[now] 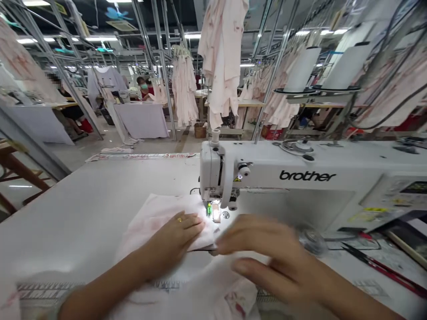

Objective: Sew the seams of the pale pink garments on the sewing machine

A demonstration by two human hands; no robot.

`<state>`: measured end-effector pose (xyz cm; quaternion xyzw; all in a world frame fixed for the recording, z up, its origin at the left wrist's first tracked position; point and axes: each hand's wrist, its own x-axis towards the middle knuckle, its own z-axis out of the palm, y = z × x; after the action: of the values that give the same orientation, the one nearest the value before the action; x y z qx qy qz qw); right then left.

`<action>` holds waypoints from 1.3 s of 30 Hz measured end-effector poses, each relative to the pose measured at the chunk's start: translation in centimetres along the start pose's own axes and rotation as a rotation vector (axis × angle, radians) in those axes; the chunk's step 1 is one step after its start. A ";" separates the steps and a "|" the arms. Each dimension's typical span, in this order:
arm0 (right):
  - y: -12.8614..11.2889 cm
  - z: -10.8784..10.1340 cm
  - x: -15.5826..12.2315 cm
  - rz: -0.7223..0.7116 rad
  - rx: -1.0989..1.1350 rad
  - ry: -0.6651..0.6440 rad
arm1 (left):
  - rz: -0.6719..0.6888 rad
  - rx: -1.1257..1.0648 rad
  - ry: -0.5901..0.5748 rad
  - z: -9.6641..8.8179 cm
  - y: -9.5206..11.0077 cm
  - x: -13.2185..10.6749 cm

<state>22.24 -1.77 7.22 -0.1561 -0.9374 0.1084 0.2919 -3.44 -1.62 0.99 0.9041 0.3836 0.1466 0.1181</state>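
Observation:
My left hand (182,233), with a ring on one finger, lies flat on pale pink fabric (151,218), its fingertips just left of the lit presser foot (210,210). The fabric reaches the needle area of a white sewing machine (267,173). My right hand (267,255) is blurred by motion in front of the machine bed, thumb apart from the fingers, with nothing visible in it. Its fingertips are close to the fabric's right edge; contact cannot be made out. More pink fabric with a printed motif (236,302) hangs at the table's front edge.
Red-and-black tweezers (383,269) lie on the right, near a clear round object (312,240). White thread cones (302,69) stand above the machine. Pink garments (222,58) hang from metal rails behind. Other people sit at workstations in the background.

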 end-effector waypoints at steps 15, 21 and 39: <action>6.5 4.6 -2.0 0.060 -0.183 -0.199 | 0.180 -0.031 -0.013 -0.3 -2.9 3.2; 7.0 4.4 -1.5 0.150 -0.200 -0.259 | 0.142 0.025 0.014 0.1 -3.4 3.2; 7.1 3.9 -2.3 0.050 -0.119 -0.218 | 0.225 0.072 -0.078 -0.5 -2.9 2.7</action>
<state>23.37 3.53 0.85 -0.1835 -0.9642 0.0760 0.1755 -3.78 2.39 1.00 0.9501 0.2801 0.1096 0.0831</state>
